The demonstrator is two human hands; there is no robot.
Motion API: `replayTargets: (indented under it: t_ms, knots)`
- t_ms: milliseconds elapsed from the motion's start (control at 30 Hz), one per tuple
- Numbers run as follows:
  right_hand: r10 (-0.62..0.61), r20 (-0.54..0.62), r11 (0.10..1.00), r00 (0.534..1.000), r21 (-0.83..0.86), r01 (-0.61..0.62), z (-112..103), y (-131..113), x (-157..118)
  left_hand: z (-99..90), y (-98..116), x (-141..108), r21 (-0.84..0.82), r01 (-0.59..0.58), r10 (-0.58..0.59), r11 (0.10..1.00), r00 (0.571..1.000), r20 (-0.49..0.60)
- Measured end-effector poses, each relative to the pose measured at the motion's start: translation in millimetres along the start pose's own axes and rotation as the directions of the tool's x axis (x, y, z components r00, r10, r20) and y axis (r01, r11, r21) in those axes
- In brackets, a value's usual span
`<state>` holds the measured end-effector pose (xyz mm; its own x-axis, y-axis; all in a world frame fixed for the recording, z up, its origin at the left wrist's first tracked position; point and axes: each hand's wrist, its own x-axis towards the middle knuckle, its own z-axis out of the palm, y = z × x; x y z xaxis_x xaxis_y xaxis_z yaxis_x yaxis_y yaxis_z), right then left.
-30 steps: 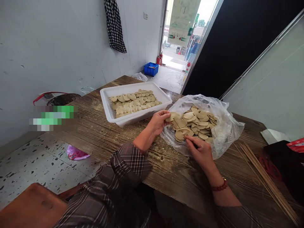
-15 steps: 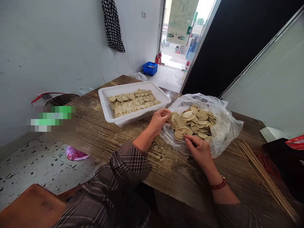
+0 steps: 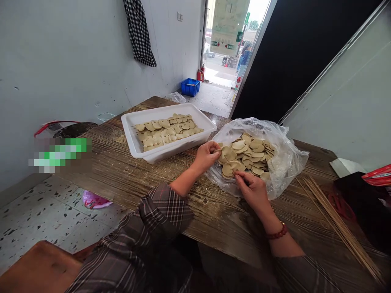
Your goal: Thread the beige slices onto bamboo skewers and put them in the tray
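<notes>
Over the near left part of a clear plastic bag, my left hand [image 3: 209,156] pinches the edge of a thin, round beige slice [image 3: 227,154]. My right hand [image 3: 253,188] is closed, thumb and finger gripping the near end of a thin skewer mostly hidden by my fingers and the slices. Another beige slice [image 3: 231,167] sits on the skewer just beyond my right fingertips. Beneath and behind both hands lies a heap of the same slices [image 3: 255,152] in the open bag [image 3: 282,179]. What kind of food they are I cannot tell.
Left of the bag, a white plastic tray [image 3: 131,142] holds rows of skewered slices [image 3: 168,132]. Bare bamboo skewers [image 3: 339,224] lie at the right on the wooden table [image 3: 122,179], near red-handled scissors [image 3: 343,205] and a black item [image 3: 363,203]. A stool [image 3: 39,264] stands lower left.
The slice at my left fingers now lies closer to the slice on the skewer. Both hands stay over the bag's near side; the whole view has shifted slightly.
</notes>
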<state>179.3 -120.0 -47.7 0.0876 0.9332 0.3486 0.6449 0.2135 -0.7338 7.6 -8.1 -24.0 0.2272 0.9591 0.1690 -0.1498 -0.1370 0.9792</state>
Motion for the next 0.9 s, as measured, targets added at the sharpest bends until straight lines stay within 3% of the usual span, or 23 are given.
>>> replayTargets:
  t_ms: [233, 400, 533, 700, 900]
  knots:
    - [0.145, 0.045, 0.966, 0.988, 0.209, -0.151, -1.1, -4.3, 0.4, -0.1, 5.7, -3.6, -0.322, 0.204, -0.18, 0.924, 0.978, 0.102]
    - [0.159, 0.065, 0.957, 0.985, 0.237, -0.169, 0.4, -4.1, 0.1, 4.1, 7.1, -8.4, -0.415, 0.333, -0.233, 0.847, 0.933, 0.273]
    - [0.151, 0.074, 0.961, 0.986, 0.224, -0.164, 0.0, -3.9, 0.3, 5.6, 7.5, -9.3, -0.438, 0.348, -0.242, 0.829, 0.929, 0.28]
    - [0.116, 0.063, 0.975, 0.991, 0.181, -0.126, -0.2, -8.5, -0.1, -1.3, 8.9, -3.2, -0.466, 0.28, -0.224, 0.839, 0.959, 0.174]
    - [0.163, 0.09, 0.95, 0.983, 0.255, -0.181, 1.3, -4.7, -0.7, 2.2, 7.1, -5.2, -0.429, 0.286, -0.203, 0.857, 0.952, 0.23]
